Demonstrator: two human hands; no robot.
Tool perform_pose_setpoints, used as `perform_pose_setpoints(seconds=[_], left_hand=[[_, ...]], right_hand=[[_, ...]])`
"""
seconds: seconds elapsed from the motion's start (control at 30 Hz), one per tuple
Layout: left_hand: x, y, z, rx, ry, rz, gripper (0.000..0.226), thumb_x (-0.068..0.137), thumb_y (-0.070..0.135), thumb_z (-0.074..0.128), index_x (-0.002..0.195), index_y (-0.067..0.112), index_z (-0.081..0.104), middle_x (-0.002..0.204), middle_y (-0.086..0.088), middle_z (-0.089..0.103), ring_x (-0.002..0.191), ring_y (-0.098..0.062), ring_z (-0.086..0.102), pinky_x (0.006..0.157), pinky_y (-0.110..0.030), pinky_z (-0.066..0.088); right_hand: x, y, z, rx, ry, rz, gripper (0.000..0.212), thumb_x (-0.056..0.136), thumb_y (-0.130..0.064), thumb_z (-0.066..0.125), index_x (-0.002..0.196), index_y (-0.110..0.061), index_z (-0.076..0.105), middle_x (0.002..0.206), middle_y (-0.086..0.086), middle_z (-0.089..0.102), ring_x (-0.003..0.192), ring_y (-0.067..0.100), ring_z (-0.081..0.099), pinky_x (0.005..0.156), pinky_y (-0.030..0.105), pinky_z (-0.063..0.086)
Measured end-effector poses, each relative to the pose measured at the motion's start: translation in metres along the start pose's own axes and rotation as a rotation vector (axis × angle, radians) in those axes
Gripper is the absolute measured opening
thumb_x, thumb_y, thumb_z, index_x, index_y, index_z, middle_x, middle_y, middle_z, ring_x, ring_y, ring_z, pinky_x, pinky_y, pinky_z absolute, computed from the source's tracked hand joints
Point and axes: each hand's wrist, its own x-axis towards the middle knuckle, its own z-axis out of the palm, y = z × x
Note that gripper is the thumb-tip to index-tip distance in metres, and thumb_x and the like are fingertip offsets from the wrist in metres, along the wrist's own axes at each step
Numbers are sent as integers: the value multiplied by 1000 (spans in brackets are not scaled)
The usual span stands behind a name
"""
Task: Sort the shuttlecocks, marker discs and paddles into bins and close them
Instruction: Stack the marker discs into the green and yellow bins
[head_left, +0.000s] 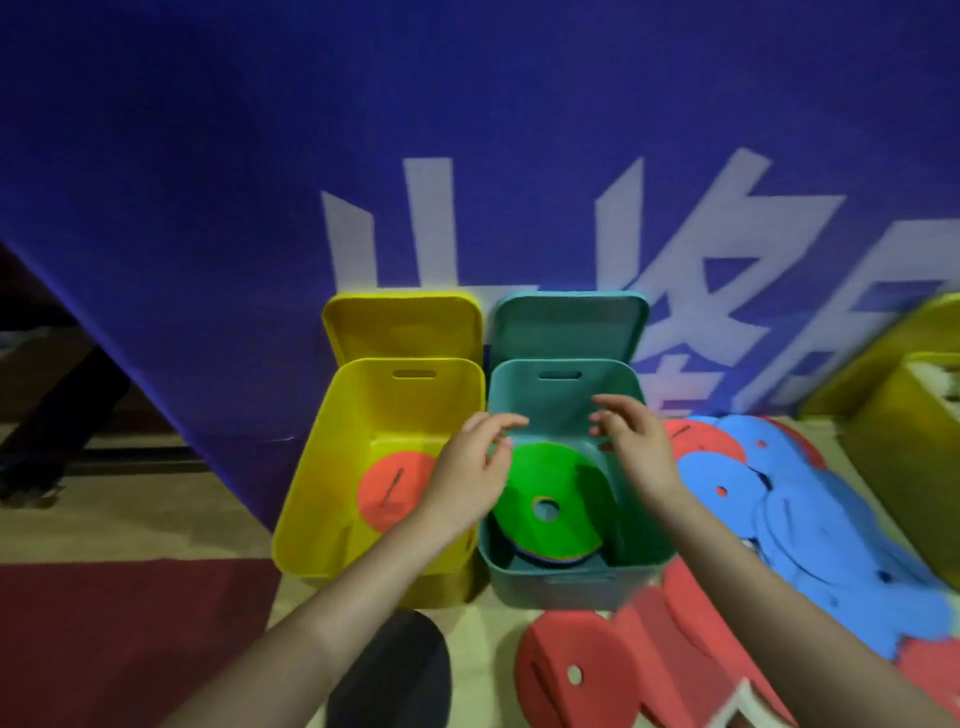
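- The left hand (470, 467) hovers over the near-left rim of the teal bin (561, 569), fingers loosely spread, holding nothing.
- The right hand (636, 447) hovers over the same bin's right side, likewise empty and relaxed.
- A green marker disc (550, 483) tops a tilted stack inside the teal bin.
- The yellow bin (322, 499), just left and touching it, holds a red disc (389, 488).
- Both lids stand up behind.
- Blue discs (810, 525) and red discs (576, 670) lie piled on the floor (130, 525) to the right.
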Motion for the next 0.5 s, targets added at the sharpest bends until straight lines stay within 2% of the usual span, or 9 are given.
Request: perform_pose_setpoints(seconds=[0.13, 0.23, 0.3, 0.37, 0.5], left_hand=[[-32, 22, 64, -44, -192, 0, 28, 90, 1, 50, 109, 13, 67, 100, 7, 56, 88, 2, 53, 77, -4, 36], [-63, 23, 97, -116, -280, -116, 29, 91, 1, 50, 104, 21, 66, 99, 5, 60, 88, -3, 60, 80, -12, 43], [-77, 22, 106, -96, -261, -136, 25, 89, 11, 48, 96, 29, 65, 94, 10, 61, 92, 0, 60, 79, -12, 43], [-85, 23, 109, -70, -189, -120, 25, 87, 14, 47, 91, 30, 65, 91, 13, 60, 91, 5, 57, 76, -8, 40], [-99, 32, 113, -61, -104, -112, 23, 89, 24, 43, 92, 31, 65, 93, 10, 61, 90, 3, 58, 76, -11, 43]], right_hand=[[-26, 31, -86, 65, 243, 106, 27, 92, 4, 41, 103, -11, 60, 77, 3, 62, 52, -4, 56, 52, 14, 45], [-54, 71, -134, 34, 360, 206, 23, 91, -3, 44, 101, -10, 63, 80, 8, 64, 60, 6, 62, 55, 17, 48], [-71, 106, -158, -35, 341, 275, 21, 90, -11, 47, 102, -12, 64, 84, 10, 66, 73, 25, 65, 65, 32, 50], [-83, 138, -175, -139, 266, 346, 20, 92, -16, 47, 104, -15, 63, 90, 13, 67, 80, 34, 63, 71, 43, 51], [-96, 178, -187, -411, 111, 434, 32, 92, -14, 50, 123, -8, 56, 97, 14, 62, 80, 27, 57, 63, 35, 42]])
